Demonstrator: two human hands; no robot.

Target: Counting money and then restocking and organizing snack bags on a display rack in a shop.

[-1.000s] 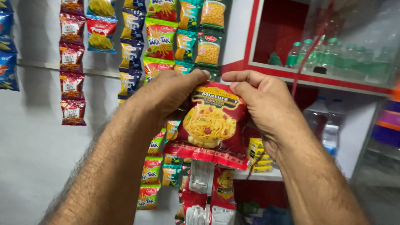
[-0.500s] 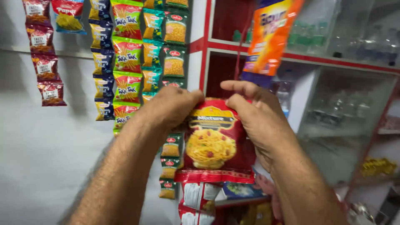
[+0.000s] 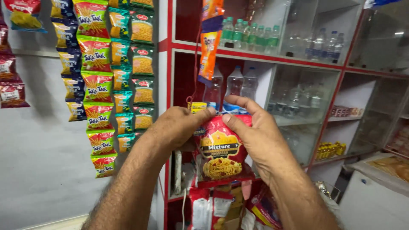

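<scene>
A red snack packet (image 3: 220,151) with a picture of yellow fried mix hangs at the top of a strip of joined packets (image 3: 213,204). My left hand (image 3: 181,125) pinches its top left corner. My right hand (image 3: 255,132) grips its top right corner from the other side. Both thumbs and fingers meet at the packet's upper edge, in front of a red shelf frame (image 3: 170,64).
Strips of green, red and blue snack packets (image 3: 98,85) hang on the grey wall at left. An orange packet strip (image 3: 209,47) hangs above. Glass-fronted shelves hold water bottles (image 3: 251,36) and yellow items (image 3: 330,150). A white counter (image 3: 375,191) is at lower right.
The view has swung right, so the wall packets slid left and more shelving shows. Both hands stay on the red packet's top edge, now closer together over it.
</scene>
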